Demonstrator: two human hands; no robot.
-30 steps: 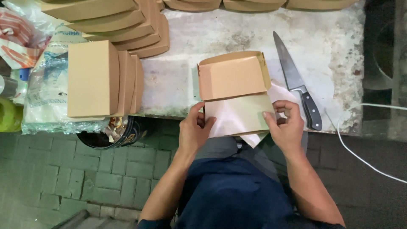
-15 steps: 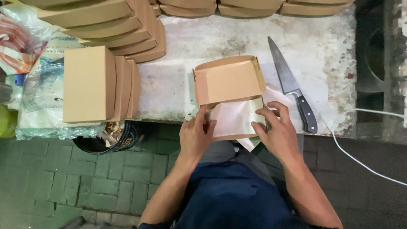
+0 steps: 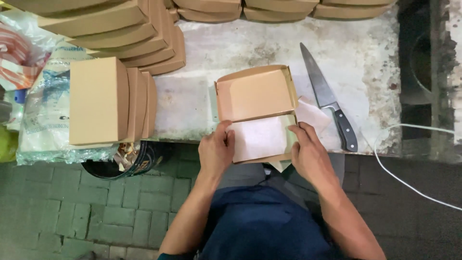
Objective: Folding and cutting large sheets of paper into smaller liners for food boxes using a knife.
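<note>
Both hands (image 3: pixel 216 151) (image 3: pixel 310 154) now nearer, clamped on open brown box (image 3: pixel 257 96) with white paper liner (image 3: pixel 260 137).

Both hands (image 3: pixel 262 151) on open cardboard box (image 3: pixel 257 113)

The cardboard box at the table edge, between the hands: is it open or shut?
Open. The cardboard box has its lid tipped back, its inside showing, and a white paper sheet lies in the base.

Tan cardboard box (image 3: pixel 255 94), white paper liner (image 3: pixel 260 137), black-handled knife (image 3: pixel 329 98), perhaps grey-stained white counter (image 3: pixel 365 58).
</note>
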